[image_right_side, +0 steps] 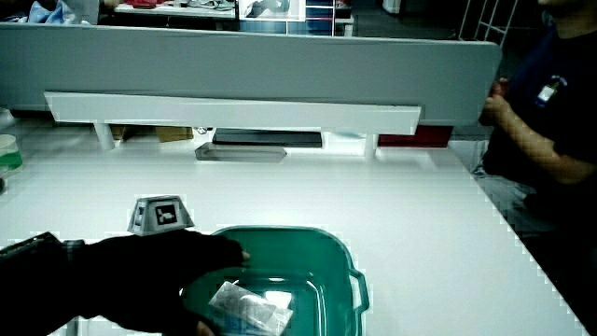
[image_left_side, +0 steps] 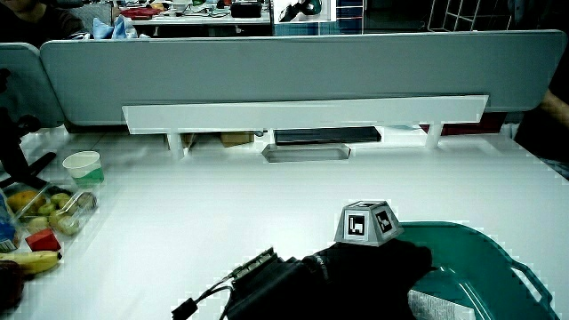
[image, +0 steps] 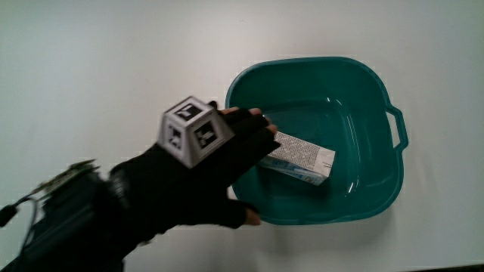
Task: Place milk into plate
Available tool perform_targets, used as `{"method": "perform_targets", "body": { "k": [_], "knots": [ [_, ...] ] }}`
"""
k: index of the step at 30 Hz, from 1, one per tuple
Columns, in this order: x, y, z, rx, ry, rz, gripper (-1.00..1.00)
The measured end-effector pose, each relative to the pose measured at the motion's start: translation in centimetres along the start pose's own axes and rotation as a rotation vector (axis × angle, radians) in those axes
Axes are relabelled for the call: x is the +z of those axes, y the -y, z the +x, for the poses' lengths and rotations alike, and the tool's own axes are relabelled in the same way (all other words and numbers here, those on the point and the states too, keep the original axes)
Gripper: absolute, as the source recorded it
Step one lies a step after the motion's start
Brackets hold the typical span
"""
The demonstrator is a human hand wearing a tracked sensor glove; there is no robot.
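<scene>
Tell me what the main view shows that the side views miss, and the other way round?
Only the main view shows the whole teal basin from above, with the milk carton lying on its floor and the hand over its rim, fingers on the carton's end. Only the side views show the low partition and, in a side view, a paper cup and fruit. All share the hand, basin and carton.

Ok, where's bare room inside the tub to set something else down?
The teal tub's floor is bare between the milk carton and the handled rim. The hand crowds the carton's other end.
</scene>
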Motion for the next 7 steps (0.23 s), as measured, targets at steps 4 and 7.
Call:
{"method": "perform_targets", "body": {
  "k": [4, 7],
  "knots": [
    [0.8, 1.8, 1.1, -0.012, -0.055, 0.036, -1.00],
    [0.8, 2.5, 2.0, -0.005, -0.157, 0.092, -1.00]
  ]
}}
